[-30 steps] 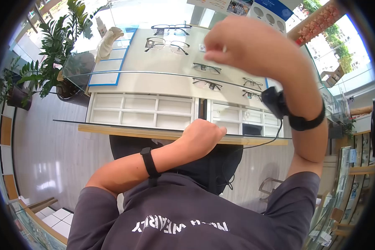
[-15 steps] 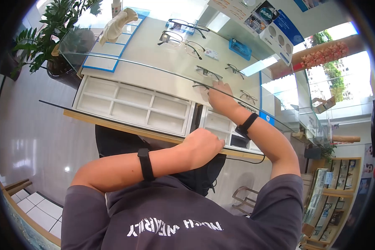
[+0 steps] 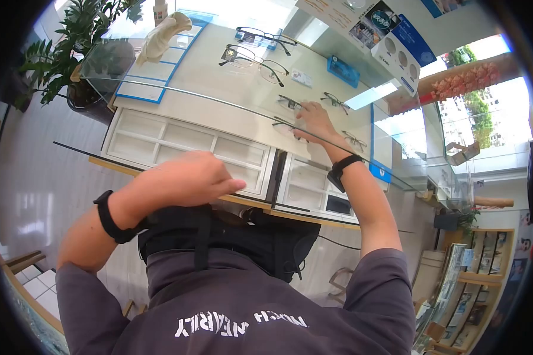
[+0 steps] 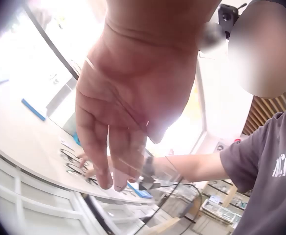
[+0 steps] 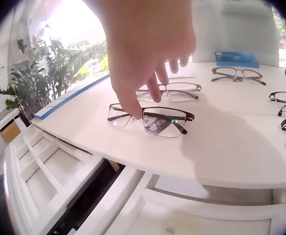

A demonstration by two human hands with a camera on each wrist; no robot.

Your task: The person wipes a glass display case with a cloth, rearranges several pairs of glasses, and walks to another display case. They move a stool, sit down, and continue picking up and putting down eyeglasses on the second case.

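Note:
My right hand (image 3: 315, 122) reaches over the display shelf (image 5: 241, 156). Its thumb tip is right at the bridge of the front half-rim eyeglasses (image 5: 165, 123), which lie with the lenses facing the shelf's front edge. The other fingers hang loosely above a second pair of eyeglasses (image 5: 182, 92) just behind, partly hidden by the hand. My left hand (image 3: 190, 176) holds nothing and hovers over the left drawer (image 3: 186, 145), its fingers hanging relaxed in the left wrist view.
Two larger eyeglasses (image 3: 254, 61) lie farther back, beside a blue box (image 3: 343, 71). Other eyeglasses (image 3: 354, 141) lie right of my hand. A glass edge (image 3: 219, 97) crosses above the shelf. A right drawer (image 3: 302, 189) and a white draped ornament (image 3: 161, 38) are also there.
My right hand came down from high over the counter to the front eyeglasses, then shifted slightly farther back. My left hand moved left, away from the gap between the drawers. The head view turned.

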